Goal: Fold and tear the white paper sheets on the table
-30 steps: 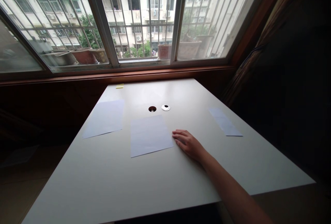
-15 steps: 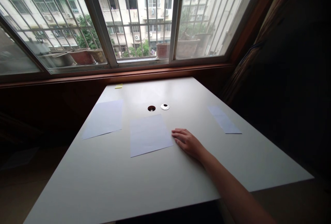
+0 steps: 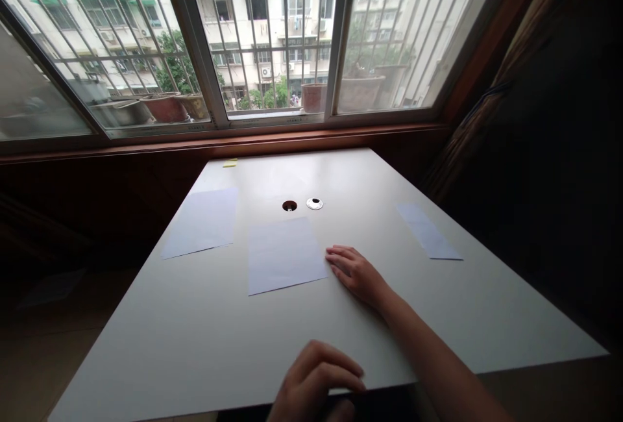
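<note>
My right hand (image 3: 357, 273) lies flat on the white table (image 3: 204, 337), fingers stretched out, just right of the middle sheet of paper (image 3: 283, 253) and touching its right edge. My left hand (image 3: 311, 380) shows at the table's near edge, fingers curled downward over the rim; nothing visible is in it. A second sheet (image 3: 203, 222) lies to the left. A narrower folded sheet (image 3: 428, 230) lies at the right.
A round cable hole (image 3: 289, 206) and its loose white cap (image 3: 314, 203) sit beyond the middle sheet. A small yellow note (image 3: 230, 163) lies at the far edge. Barred windows (image 3: 272, 32) and a wooden sill stand behind; a dark curtain (image 3: 487, 104) hangs right.
My left hand has come into view at the table's near edge. My right hand stays beside the middle sheet. The camera shifted slightly.
</note>
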`<action>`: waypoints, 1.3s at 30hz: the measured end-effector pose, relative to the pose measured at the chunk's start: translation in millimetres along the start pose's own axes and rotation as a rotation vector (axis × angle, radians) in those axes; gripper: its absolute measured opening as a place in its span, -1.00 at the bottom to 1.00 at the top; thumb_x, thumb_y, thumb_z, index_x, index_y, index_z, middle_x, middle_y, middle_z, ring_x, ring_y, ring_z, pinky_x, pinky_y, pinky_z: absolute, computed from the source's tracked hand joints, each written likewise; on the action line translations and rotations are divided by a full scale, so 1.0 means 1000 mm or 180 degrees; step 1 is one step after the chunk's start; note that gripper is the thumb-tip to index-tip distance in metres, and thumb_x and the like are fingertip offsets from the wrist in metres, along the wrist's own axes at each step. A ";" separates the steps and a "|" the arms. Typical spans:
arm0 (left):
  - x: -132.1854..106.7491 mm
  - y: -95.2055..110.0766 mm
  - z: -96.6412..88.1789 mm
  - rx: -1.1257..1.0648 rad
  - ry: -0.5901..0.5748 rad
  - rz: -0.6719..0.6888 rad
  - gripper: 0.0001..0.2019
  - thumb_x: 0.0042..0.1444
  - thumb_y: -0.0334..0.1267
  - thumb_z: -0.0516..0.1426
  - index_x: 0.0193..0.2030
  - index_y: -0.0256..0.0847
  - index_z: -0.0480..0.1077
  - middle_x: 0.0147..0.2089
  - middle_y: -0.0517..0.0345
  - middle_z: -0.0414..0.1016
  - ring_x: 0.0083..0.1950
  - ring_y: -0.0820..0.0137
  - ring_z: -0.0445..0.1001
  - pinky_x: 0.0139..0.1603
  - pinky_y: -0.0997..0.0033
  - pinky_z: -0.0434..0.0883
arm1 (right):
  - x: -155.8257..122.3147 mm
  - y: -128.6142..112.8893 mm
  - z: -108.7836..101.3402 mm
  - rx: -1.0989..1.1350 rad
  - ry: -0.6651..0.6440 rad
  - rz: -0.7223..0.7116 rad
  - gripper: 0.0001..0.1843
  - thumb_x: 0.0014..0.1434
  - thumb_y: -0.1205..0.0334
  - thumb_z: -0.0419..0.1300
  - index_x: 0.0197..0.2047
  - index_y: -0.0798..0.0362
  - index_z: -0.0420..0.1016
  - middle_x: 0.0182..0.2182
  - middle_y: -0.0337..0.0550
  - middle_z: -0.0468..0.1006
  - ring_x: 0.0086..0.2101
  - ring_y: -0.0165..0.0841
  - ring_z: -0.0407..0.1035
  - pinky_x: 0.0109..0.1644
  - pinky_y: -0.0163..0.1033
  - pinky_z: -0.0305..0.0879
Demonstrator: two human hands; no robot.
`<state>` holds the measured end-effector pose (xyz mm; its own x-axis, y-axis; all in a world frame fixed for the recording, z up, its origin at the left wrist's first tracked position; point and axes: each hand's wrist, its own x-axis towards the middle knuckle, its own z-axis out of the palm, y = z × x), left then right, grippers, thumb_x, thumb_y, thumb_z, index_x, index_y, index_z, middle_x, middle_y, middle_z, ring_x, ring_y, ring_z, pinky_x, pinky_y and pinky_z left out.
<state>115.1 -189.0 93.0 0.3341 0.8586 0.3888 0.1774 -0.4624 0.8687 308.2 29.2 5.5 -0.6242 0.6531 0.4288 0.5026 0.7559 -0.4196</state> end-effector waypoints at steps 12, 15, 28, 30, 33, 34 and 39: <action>-0.103 -0.097 -0.093 0.4124 0.0367 -0.0858 -0.46 0.33 -0.23 0.02 0.43 -0.13 0.09 0.46 0.03 0.09 0.47 0.14 0.05 0.42 0.00 0.15 | -0.008 -0.018 -0.003 -0.0303 -0.0038 0.0120 -0.63 0.35 0.29 0.05 0.17 -0.05 0.46 0.15 -0.10 0.46 0.18 -0.16 0.29 0.27 0.08 0.31; -0.116 -0.098 -0.099 0.4276 0.0303 -0.0997 -0.41 0.34 -0.17 0.00 0.47 -0.09 -0.01 0.48 0.08 0.03 0.48 0.17 0.03 0.43 0.02 0.13 | -0.020 -0.026 -0.003 -0.0414 -0.0021 0.0220 -0.61 0.34 0.30 0.04 0.18 -0.05 0.45 0.18 -0.10 0.44 0.21 -0.16 0.26 0.30 0.09 0.27; -0.078 -0.129 -0.117 0.3990 0.0422 -0.1137 -0.29 0.35 -0.03 -0.02 0.51 -0.15 -0.24 0.50 0.00 -0.06 0.49 0.17 -0.01 0.45 -0.01 0.06 | -0.031 -0.036 -0.002 -0.0731 -0.0222 0.0323 -0.50 0.35 0.16 0.05 0.33 -0.08 0.27 0.26 -0.12 0.35 0.25 -0.15 0.20 0.30 0.05 0.23; -0.066 -0.135 -0.117 0.3902 0.0524 -0.1200 -0.32 0.35 -0.03 -0.03 0.50 -0.19 -0.16 0.49 -0.03 -0.02 0.50 0.15 -0.03 0.45 -0.04 0.05 | -0.032 -0.035 0.000 -0.0791 -0.0263 0.0303 -0.49 0.36 0.14 0.04 0.35 -0.09 0.24 0.28 -0.14 0.33 0.27 -0.15 0.17 0.32 0.05 0.20; -0.053 -0.139 -0.113 0.3776 0.0526 -0.1209 -0.35 0.36 -0.04 -0.03 0.49 -0.23 -0.09 0.48 -0.06 0.03 0.49 0.14 -0.03 0.45 -0.07 0.06 | -0.033 -0.035 0.000 -0.0853 -0.0449 0.0200 -0.44 0.36 0.10 0.03 0.40 -0.11 0.16 0.33 -0.18 0.26 0.31 -0.13 0.10 0.33 0.07 0.16; -0.050 -0.140 -0.112 0.3732 0.0516 -0.1198 -0.36 0.36 -0.06 -0.04 0.48 -0.24 -0.08 0.47 -0.06 0.04 0.49 0.14 -0.03 0.45 -0.07 0.06 | -0.032 -0.036 0.000 -0.0873 -0.0528 0.0157 -0.43 0.36 0.09 0.03 0.41 -0.12 0.14 0.35 -0.20 0.23 0.32 -0.13 0.08 0.34 0.08 0.14; -0.043 -0.138 -0.107 0.3564 0.0637 -0.1136 -0.39 0.35 -0.11 -0.03 0.48 -0.23 -0.05 0.45 -0.09 0.08 0.49 0.14 0.00 0.45 -0.08 0.06 | -0.031 -0.045 0.001 -0.0931 -0.0690 0.0038 -0.45 0.39 0.05 -0.01 0.41 -0.16 0.14 0.37 -0.23 0.18 0.35 -0.09 0.02 0.36 0.10 0.08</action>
<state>-23.0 -138.7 -10.7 -0.0310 0.9512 0.3069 0.9734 -0.0411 0.2256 304.1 -24.8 10.6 -0.7138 0.6606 0.2327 0.6409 0.7501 -0.1634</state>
